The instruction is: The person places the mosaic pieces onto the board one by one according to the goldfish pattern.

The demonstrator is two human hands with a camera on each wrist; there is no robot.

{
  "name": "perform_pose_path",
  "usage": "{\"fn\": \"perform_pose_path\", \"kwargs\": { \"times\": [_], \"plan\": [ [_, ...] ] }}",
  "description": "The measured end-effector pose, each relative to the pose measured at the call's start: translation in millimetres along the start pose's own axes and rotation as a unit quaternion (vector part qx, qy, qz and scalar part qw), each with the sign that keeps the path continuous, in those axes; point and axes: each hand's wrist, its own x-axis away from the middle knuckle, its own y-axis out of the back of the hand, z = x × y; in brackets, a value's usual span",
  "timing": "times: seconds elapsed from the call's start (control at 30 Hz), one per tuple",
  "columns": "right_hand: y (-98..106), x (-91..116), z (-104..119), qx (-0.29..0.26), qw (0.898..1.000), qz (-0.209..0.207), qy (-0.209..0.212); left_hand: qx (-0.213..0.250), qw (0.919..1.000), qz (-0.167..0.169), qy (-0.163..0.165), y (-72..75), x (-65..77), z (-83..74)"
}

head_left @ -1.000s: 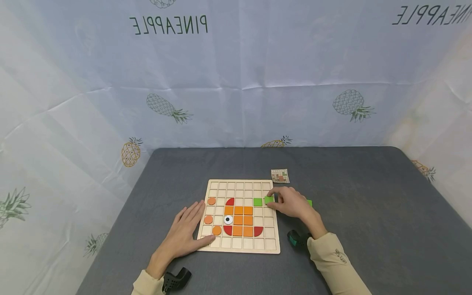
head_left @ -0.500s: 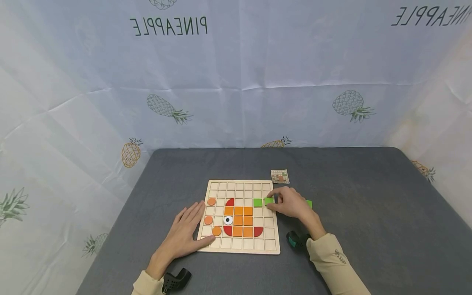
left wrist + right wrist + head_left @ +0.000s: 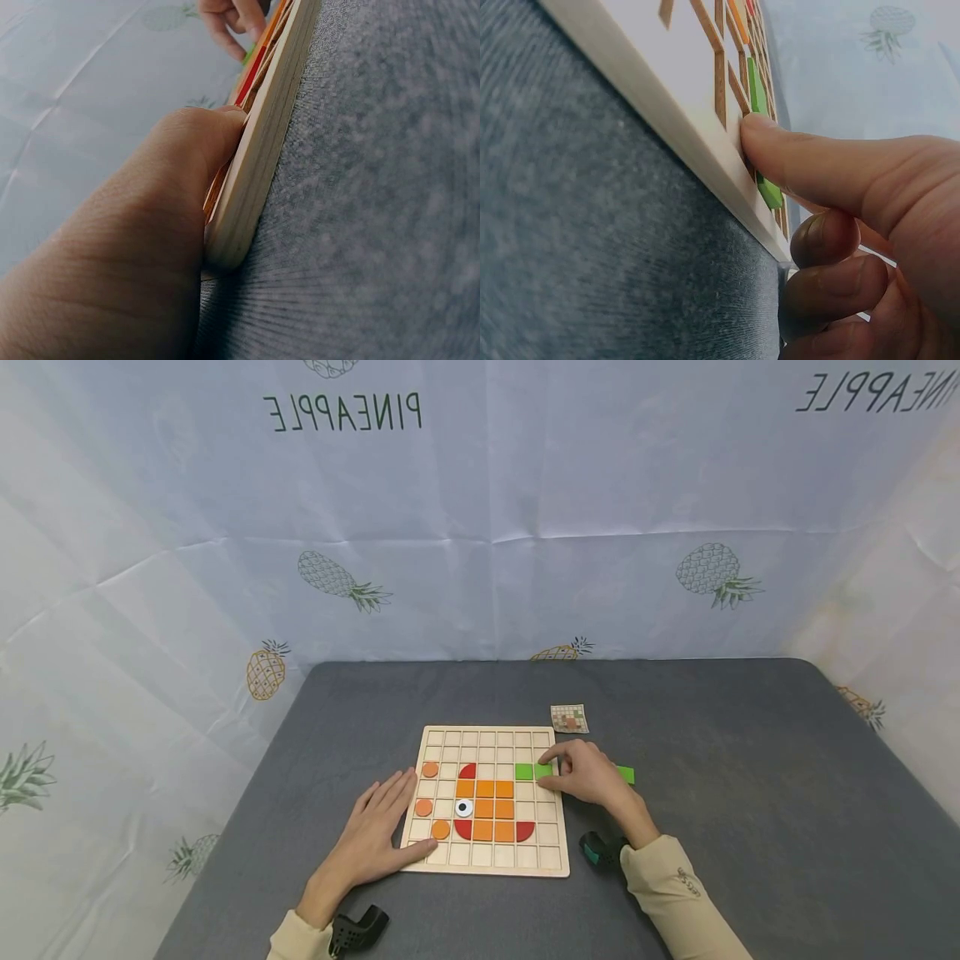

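Observation:
A wooden grid board (image 3: 495, 862) lies on the table. My left hand (image 3: 372, 837) rests along its left edge with fingers spread, the thumb over the front left corner; the left wrist view shows that thumb (image 3: 187, 146) against the rim. At the board's right edge, my right hand (image 3: 588, 772) pinches a green square tile (image 3: 543, 770) between thumb and index finger. In the right wrist view this tile (image 3: 769, 193) tilts slightly at the grid, partly behind the thumb. A second green tile (image 3: 523, 772) sits in the cell directly left of it.
Orange squares (image 3: 484, 808), red quarter-round pieces (image 3: 526, 832) and an eye disc (image 3: 464, 808) fill the board's middle. Loose orange discs (image 3: 424, 807) lie on its left side. A small pattern card (image 3: 570, 718) is beyond the board. More green (image 3: 627, 774) shows behind my right wrist.
My right hand has shifted slightly left with the green tile, which now lies closer beside the other green tile. The left hand has stayed put.

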Motion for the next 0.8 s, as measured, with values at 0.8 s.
{"fn": "perform_pose_path", "kwargs": {
  "times": [0.8],
  "plan": [
    [16, 1, -3, 0.017, 1.000, -0.006, 0.007, 0.001, 1.0000, 0.006, 0.001, 0.1, -0.7, 1.4]
  ]
}}
